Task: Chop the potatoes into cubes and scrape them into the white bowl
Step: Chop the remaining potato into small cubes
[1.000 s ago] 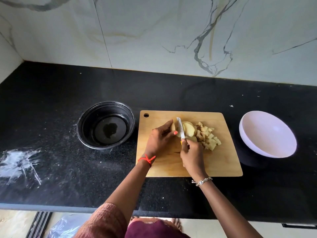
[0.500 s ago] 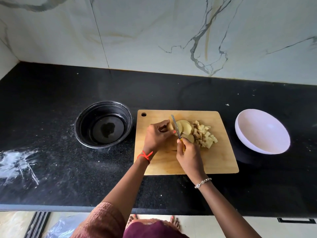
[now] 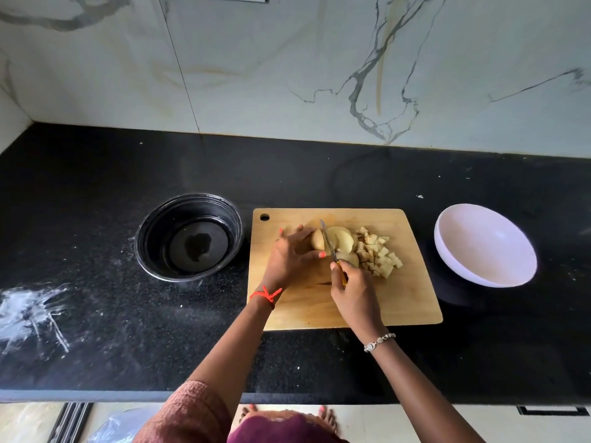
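A wooden cutting board [image 3: 409, 302] lies on the black counter. My left hand [image 3: 289, 257] holds the uncut end of a potato [image 3: 317, 239] on the board. My right hand [image 3: 351, 290] grips a small knife [image 3: 327, 239] whose blade stands between that end and the cut slices [image 3: 342, 239]. A heap of potato cubes [image 3: 379, 255] sits to the right of the slices. The white bowl [image 3: 484, 244] stands empty on the counter, right of the board.
A black round bowl [image 3: 188, 236] holding a little liquid sits left of the board. White powdery smears [image 3: 30, 311] mark the counter at far left. A marble wall [image 3: 287, 75] rises behind. The counter's front edge runs near my body.
The knife blade has shifted left into the potato, leaving another slice on its right. My left hand has moved back along the remaining end.
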